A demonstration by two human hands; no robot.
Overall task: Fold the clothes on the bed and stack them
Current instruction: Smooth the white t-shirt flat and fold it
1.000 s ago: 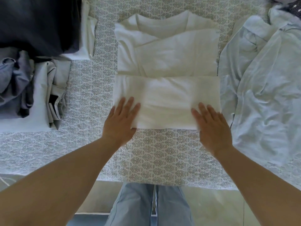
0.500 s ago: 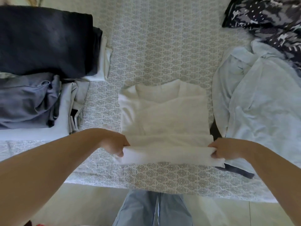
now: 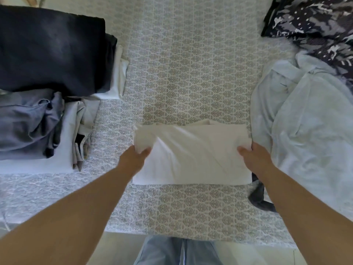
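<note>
Jeans [image 3: 177,251] on the person's legs show at the bottom edge, just short of the bed [image 3: 191,213] with its patterned cover. Both forearms reach out over that cover to a white garment [image 3: 191,155], folded into a flat rectangle near the bed's front edge. The left hand [image 3: 136,156] pinches its left edge — thumb on top, fingers tucked under a bunched corner. The right hand [image 3: 254,157] grips the right edge the same way, thumb lying on the cloth and fingers out of sight below. A dark strap [image 3: 257,196] pokes out beside the right wrist. To the right lies a loose pale blue garment [image 3: 305,131], unfolded. At left are stacked clothes — a grey bundle [image 3: 28,121] on pale folded pieces, with a dark folded pile [image 3: 51,48] beyond. A dark patterned fabric [image 3: 313,22] fills the far right corner.
</note>
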